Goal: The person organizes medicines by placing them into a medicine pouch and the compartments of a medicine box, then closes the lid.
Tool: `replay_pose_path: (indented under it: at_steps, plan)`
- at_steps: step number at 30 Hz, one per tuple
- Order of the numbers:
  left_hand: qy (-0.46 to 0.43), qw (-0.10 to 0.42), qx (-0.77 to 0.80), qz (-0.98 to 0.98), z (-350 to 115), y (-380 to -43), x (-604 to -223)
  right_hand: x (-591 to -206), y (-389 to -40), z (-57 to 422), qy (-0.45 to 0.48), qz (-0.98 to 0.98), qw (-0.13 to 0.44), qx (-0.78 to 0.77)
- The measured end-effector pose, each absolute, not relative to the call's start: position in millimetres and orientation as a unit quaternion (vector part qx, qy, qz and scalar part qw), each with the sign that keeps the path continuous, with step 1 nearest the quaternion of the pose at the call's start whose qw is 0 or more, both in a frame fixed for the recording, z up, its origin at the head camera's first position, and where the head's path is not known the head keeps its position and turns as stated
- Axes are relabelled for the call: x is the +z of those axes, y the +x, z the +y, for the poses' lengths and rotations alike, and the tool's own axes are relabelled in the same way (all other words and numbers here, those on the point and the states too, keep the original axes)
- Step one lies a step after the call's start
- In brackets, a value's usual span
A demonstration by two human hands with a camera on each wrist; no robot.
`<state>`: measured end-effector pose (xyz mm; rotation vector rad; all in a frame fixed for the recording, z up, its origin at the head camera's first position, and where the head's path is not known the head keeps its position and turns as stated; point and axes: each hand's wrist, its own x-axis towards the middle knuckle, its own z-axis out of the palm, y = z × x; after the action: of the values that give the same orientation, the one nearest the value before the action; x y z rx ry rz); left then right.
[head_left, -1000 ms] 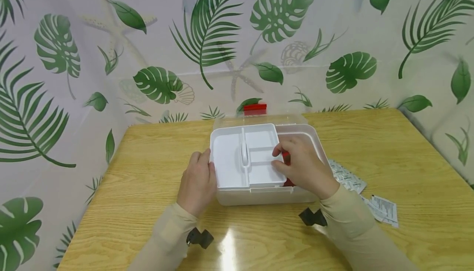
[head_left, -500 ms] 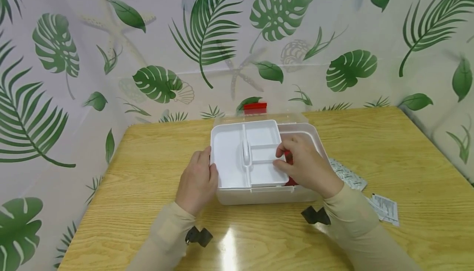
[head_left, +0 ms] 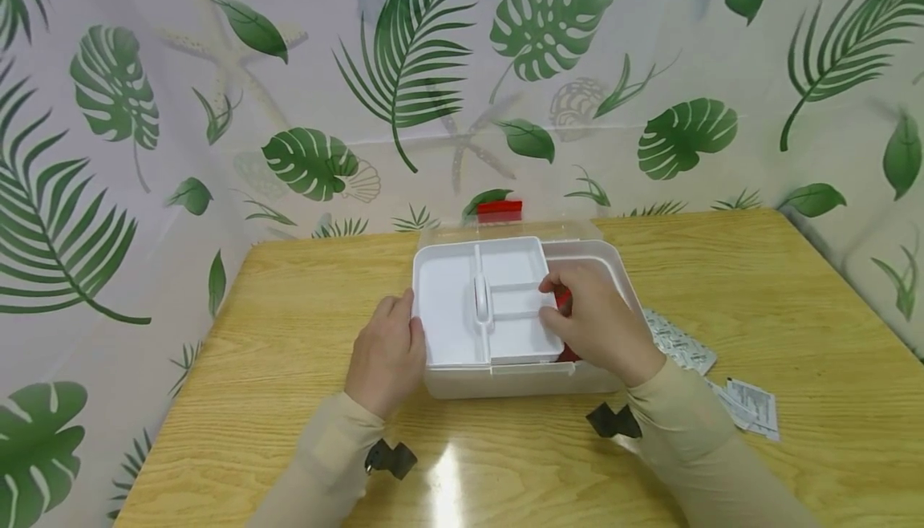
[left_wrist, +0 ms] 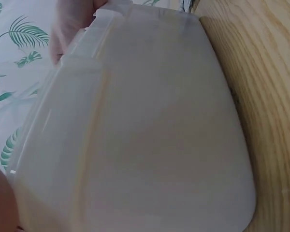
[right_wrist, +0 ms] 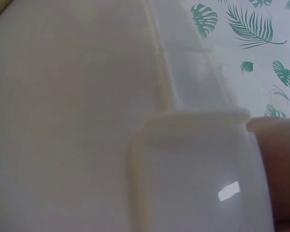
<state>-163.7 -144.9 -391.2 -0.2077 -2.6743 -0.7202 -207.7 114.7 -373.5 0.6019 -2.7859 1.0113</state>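
Observation:
A translucent white storage box (head_left: 523, 384) stands on the table with its lid folded back. In its left part sits a white divided tray (head_left: 449, 303) with a raised central handle (head_left: 481, 299). My left hand (head_left: 384, 351) grips the left side of the box, fingers along the side and thumb at the front corner. My right hand (head_left: 601, 321) pinches the tray's right edge between thumb and forefinger. Red shows inside the box beneath that hand. The left wrist view is mostly filled by the box's front wall (left_wrist: 159, 121); the right wrist view shows a box latch (right_wrist: 198, 169) up close.
Right of the box lie a silver blister pack (head_left: 678, 342) and several small white packets (head_left: 751, 408), partly behind my right sleeve. The clear lid (head_left: 556, 229), with a red clasp (head_left: 500, 211), extends toward the leaf-patterned curtain (head_left: 303, 71). The wooden table (head_left: 274, 335) runs beneath.
The tray's far edge rose slightly, then dropped a little. My right hand stays at its right edge, fingers drawn slightly closer; my left hand has hardly moved.

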Motion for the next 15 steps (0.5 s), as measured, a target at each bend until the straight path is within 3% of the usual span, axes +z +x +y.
replay_pose_path:
  at_steps: [4,9,15]
  plan:
    - [-0.063,0.193,-0.276,-0.939,-145.0,-165.0,-391.0,-371.3,-208.5,114.3,0.186,-0.913,0.077,0.355]
    - [-0.063,0.191,-0.272,-0.941,-144.3,-165.7,-390.6,-373.7,-209.7,115.8,0.213,-0.910,0.042,0.354]
    - [-0.075,0.206,-0.267,-0.938,-143.2,-165.1,-393.8,-376.0,-208.7,115.9,0.224,-0.910,0.048,0.346]
